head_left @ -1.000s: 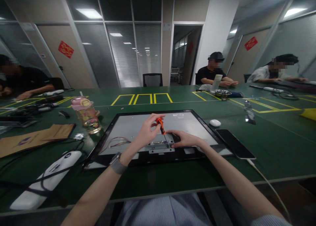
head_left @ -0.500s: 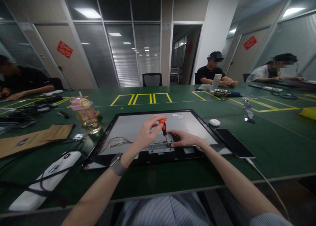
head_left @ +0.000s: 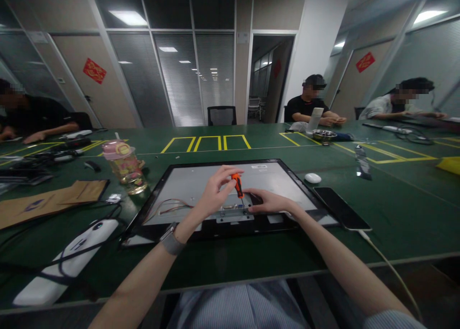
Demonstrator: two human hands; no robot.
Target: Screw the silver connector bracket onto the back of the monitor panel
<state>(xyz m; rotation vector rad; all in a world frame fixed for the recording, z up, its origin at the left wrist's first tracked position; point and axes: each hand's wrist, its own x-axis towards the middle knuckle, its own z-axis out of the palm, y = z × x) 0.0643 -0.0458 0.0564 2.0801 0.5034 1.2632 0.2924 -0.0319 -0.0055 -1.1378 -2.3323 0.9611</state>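
Observation:
My left hand (head_left: 217, 190) is closed round the orange-and-black handle of a screwdriver (head_left: 237, 185). The screwdriver stands nearly upright, its thin shaft pointing down at a metal bracket (head_left: 233, 217) with connectors on it. Just right of the shaft, my right hand (head_left: 269, 202) rests with thumb and fingers apart, the thumb at the bracket's right end; the other fingertips are partly hidden. Under both hands a flat display panel (head_left: 183, 185) lies with its grey metal back up and a black frame around it. Thin wires (head_left: 168, 205) run across its left part.
Right of the panel are a phone (head_left: 341, 208) on a cable and a white earbud case (head_left: 312, 178). To the left stand a pink-lidded bottle (head_left: 124, 168), a white power strip (head_left: 68, 262) and a cardboard envelope (head_left: 53, 202). Three other people sit around the green table (head_left: 406, 214).
The screwdriver and my left hand have shifted only very slightly. My right hand stays in place beside the bracket, and the panel has not moved.

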